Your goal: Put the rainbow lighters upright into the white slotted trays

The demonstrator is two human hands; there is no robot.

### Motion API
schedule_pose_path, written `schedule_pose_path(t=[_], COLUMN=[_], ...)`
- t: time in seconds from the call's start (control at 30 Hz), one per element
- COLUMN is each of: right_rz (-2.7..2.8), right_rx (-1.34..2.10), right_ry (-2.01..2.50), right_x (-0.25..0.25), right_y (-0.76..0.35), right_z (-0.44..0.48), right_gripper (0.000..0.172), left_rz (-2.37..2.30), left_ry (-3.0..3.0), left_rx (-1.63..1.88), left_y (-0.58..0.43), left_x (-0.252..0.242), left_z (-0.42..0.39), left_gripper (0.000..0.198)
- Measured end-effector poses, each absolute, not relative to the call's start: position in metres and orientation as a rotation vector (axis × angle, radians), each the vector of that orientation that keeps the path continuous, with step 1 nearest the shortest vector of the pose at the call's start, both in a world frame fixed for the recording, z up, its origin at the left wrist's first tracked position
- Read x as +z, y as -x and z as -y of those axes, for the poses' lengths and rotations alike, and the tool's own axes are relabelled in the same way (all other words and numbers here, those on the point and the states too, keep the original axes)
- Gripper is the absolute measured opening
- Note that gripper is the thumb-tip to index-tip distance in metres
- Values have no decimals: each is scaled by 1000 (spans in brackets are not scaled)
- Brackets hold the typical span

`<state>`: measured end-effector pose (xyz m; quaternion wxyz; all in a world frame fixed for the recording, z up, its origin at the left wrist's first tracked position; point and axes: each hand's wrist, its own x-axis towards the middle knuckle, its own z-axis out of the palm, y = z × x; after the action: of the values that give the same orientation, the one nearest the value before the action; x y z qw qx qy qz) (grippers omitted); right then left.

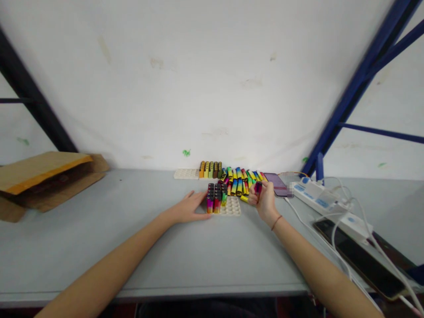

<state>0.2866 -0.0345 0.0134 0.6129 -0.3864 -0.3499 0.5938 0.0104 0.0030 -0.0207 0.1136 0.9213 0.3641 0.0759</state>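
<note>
My left hand [188, 207] lies flat on the grey table [139, 247], fingers stretched out, touching the left edge of a white tray [233, 206]. Several rainbow-coloured lighters [216, 197] stand upright in that tray. My right hand [264, 198] is closed around one pink-purple lighter [258, 187], held just right of the tray. Behind lies a loose pile of yellow, green and pink lighters [241, 179].
A second white tray [186, 174] with a row of orange and green lighters [210, 169] sits at the wall. A phone [277, 183], a white power strip [326, 201] with cables and another phone [361, 258] lie right. A cardboard box [43, 176] stands left.
</note>
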Motion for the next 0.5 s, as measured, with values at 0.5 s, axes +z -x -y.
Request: schedule_pose_path(t=[0.5], right_rz=[866], right_rx=[1389], right_ry=[934], right_x=[5], right_y=[-291], right_z=[29], right_gripper=[43], left_rz=[-1075], left_ry=[-2692], left_rx=[224], left_y=[-11], left_x=[-21], left_z=[-4], left_gripper=[85])
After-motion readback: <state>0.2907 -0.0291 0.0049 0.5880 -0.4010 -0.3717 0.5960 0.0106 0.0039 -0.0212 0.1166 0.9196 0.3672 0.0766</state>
